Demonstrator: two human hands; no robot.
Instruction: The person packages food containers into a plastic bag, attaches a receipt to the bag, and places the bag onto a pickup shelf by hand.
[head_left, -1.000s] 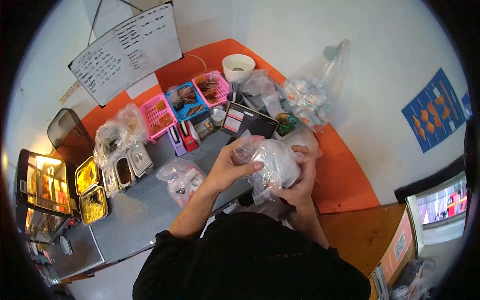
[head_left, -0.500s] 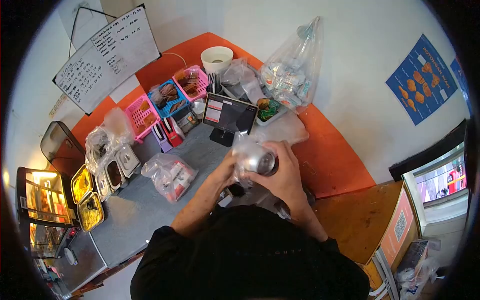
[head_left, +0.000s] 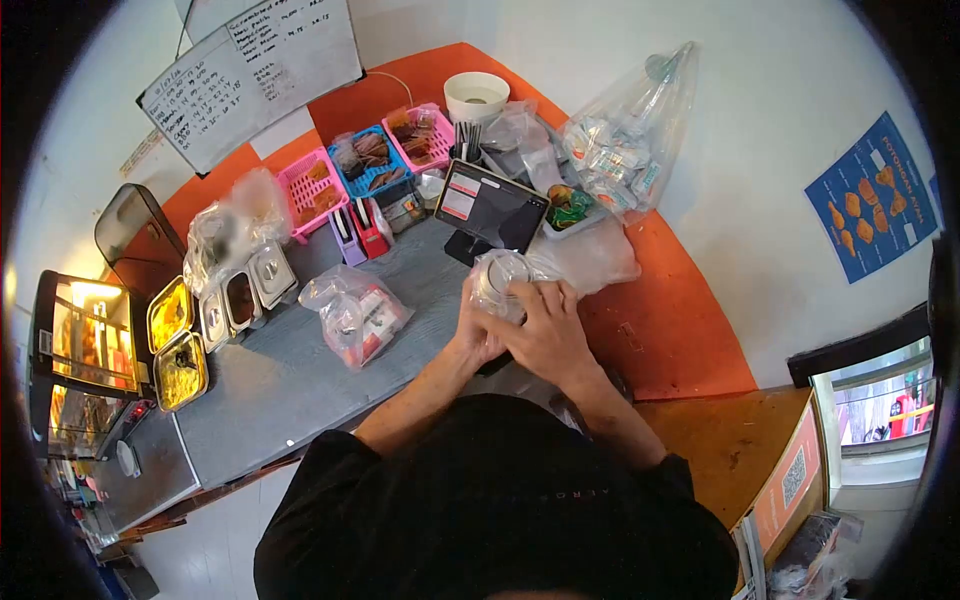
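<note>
A clear plastic cup (head_left: pixel 497 278) with a round rim is in front of my chest, with thin clear plastic around it that looks like a bag. My left hand (head_left: pixel 474 325) is closed around its near left side. From the right, my right hand (head_left: pixel 548 328) lies over the cup's lower side, with bent fingers pressed on the plastic. What is inside the cup cannot be made out. Just beyond it stands a tablet (head_left: pixel 491 206) on a black stand. A knotted clear bag (head_left: pixel 357 315) with red and white packets sits on the grey counter to the left.
Pink baskets (head_left: pixel 311 193) and a blue basket (head_left: pixel 365 160) hold packets at the back. Metal food trays (head_left: pixel 181 371) stand left beside a lit display case (head_left: pixel 92 345). A large bag of packets (head_left: pixel 625 150) leans on the right wall. A wooden surface (head_left: pixel 700 440) is at right.
The cup has turned so its rim faces up and away. My right hand has shifted from the cup's right side to lie over its near side. The view has swung slightly left.
</note>
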